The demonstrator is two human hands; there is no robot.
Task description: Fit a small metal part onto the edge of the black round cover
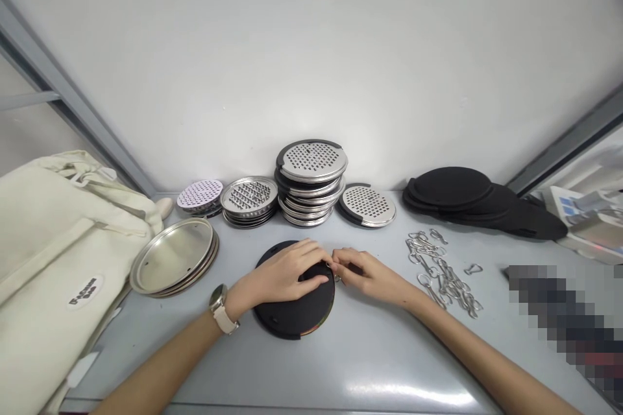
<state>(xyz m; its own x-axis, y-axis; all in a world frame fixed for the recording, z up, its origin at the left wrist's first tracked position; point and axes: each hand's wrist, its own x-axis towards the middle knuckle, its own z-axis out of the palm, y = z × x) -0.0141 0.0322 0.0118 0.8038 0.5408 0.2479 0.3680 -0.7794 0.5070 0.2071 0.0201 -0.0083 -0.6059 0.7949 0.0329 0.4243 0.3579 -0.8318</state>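
A black round disc (pixel 292 321) lies on the table in front of me, with a thin coloured line along its lower right edge. My left hand (pixel 292 272), with a watch on its wrist, holds the disc from above. Its thumb reaches over the black face and its fingers curve toward the right rim. At that rim my right hand (pixel 357 270) pinches a small metal clip (pixel 337 278), mostly hidden by the fingertips. The two hands' fingertips nearly meet there. Off to the right lies a loose pile of metal spring clips and rings (pixel 450 282).
Along the wall stand a tall stack of round graters (pixel 314 162), shorter grater stacks (pixel 249 198), and a single grater (pixel 368 205). Metal lids (pixel 172 256) lie left, beside a cream bag (pixel 43 272). Black fabric discs (pixel 448 188) are piled at the back right.
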